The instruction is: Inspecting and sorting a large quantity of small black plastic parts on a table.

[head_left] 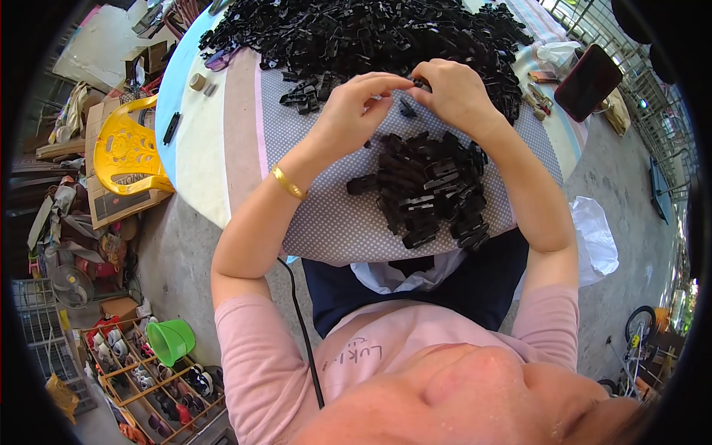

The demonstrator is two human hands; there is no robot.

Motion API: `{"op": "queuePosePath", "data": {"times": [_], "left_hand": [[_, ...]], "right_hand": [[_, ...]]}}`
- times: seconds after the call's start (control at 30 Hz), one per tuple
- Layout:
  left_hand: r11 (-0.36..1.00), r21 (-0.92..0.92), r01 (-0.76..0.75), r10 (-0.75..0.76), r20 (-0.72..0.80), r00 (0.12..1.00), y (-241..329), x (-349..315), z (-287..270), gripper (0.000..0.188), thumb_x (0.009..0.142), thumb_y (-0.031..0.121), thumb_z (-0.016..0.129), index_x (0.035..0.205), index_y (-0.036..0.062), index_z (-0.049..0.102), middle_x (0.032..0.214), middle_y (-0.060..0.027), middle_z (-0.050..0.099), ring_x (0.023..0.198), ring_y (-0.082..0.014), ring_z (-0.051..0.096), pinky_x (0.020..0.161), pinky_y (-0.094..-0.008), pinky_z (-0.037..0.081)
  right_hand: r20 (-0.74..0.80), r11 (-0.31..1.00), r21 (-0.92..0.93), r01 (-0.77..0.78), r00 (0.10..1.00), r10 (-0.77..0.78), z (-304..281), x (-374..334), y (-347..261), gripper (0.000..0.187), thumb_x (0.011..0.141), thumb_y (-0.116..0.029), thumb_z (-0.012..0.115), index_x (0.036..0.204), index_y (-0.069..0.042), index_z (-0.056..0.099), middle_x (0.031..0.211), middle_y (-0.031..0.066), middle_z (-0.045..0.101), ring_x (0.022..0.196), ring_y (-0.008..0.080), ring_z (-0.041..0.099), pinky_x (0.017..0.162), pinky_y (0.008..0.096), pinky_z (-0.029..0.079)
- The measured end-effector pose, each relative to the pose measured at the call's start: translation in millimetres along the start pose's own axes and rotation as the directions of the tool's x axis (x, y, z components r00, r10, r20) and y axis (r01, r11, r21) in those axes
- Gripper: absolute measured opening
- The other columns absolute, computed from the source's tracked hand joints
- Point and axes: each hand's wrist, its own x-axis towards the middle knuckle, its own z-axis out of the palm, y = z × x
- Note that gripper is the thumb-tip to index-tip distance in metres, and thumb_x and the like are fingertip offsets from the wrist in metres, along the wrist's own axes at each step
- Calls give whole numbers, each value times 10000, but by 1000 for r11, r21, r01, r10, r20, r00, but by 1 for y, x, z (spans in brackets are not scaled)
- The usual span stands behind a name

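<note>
pink shirt [356,356] | left hand [354,104], right hand [454,93] pinch black clip [407,108]

Black plastic pieces [426,189] lie on a grey dotted cloth [326,222], near a yellow chair [130,148].

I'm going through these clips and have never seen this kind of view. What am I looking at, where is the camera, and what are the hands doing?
There is no machine: a person wears a wide fisheye camera on the head, looking down, so edges curve. The left hand and right hand meet over a round table, pinching a small black plastic part between them. A small pile of black parts lies near the person, a large heap farther back. A yellow chair stands to the left.
</note>
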Motion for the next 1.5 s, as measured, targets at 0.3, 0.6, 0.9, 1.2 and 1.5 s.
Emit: {"op": "queuePosePath", "data": {"times": [0.3,0.6,0.9,1.2,1.5], "left_hand": [[885,422,-195,179,77,981,-22,7,12,239,719,3,634,955,39,638,942,-79,632,895,-217,573,728,-295,496],[821,-505,266,-307,2,952,-12,3,-7,264,835,78,607,1075,-18,556,884,-82,618,781,-134,613,721,-248,516],[696,-700,160,-163,63,985,-7,1,-5,338,830,5,573,1163,-11,516,942,-89,595,865,-189,635,815,-307,532],[835,-541,96,-218,-166,962,-6,0,1,259,797,-25,583,1046,-14,513,884,-82,604,829,-177,635,782,-301,542],[981,-189,34,-87,-279,956,2,-3,4,315,783,-44,595,1093,-22,543,953,-84,631,849,-129,622,759,-237,519]], "right_hand": [[-121,993,-75,91,988,-100,3,-5,-7,153,715,-171,672,770,-56,589,801,74,548,827,239,570,725,349,490],[-5,516,855,-52,994,109,-5,4,0,251,826,-107,605,1064,-48,555,809,60,585,615,96,577,571,216,491],[50,200,978,-64,996,73,-16,-4,-20,250,806,-94,659,1012,31,591,841,93,647,721,138,646,658,236,541],[-126,452,887,100,992,29,-3,-6,-28,214,818,-115,647,993,8,638,809,60,659,708,85,620,648,203,515],[-91,598,801,31,993,70,-3,-9,-30,214,804,-139,662,977,-14,649,750,67,662,599,84,597,555,206,485]]}}
